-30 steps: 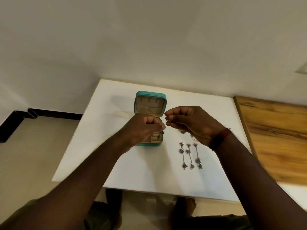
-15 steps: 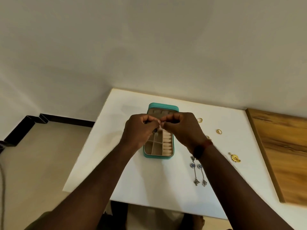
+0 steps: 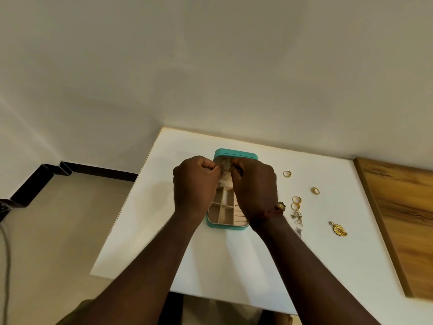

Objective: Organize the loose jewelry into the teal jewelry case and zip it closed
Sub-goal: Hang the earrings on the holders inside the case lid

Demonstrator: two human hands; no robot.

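Note:
The teal jewelry case (image 3: pixel 226 227) lies open on the white table (image 3: pixel 150 207), its beige compartments showing and its lid (image 3: pixel 235 154) standing up at the back. Above the case, my left hand (image 3: pixel 195 184) and my right hand (image 3: pixel 254 186) are fisted side by side, and together they pinch a thin silver chain (image 3: pixel 226 165) stretched between them near the lid. Loose on the table to the right lie gold rings (image 3: pixel 287 174), another ring (image 3: pixel 315 190), a gold pendant (image 3: pixel 338 229) and silver earrings (image 3: pixel 297 218).
A wooden board (image 3: pixel 403 221) lies along the table's right side. A pale wall rises behind the table. At the left is bare floor with a black skirting strip (image 3: pixel 93 170) and a cable (image 3: pixel 5 254).
Both hands have moved back from the front of the case toward its lid, still pinching the small piece. The camera has tilted, so the rings and pendant at the right came into view.

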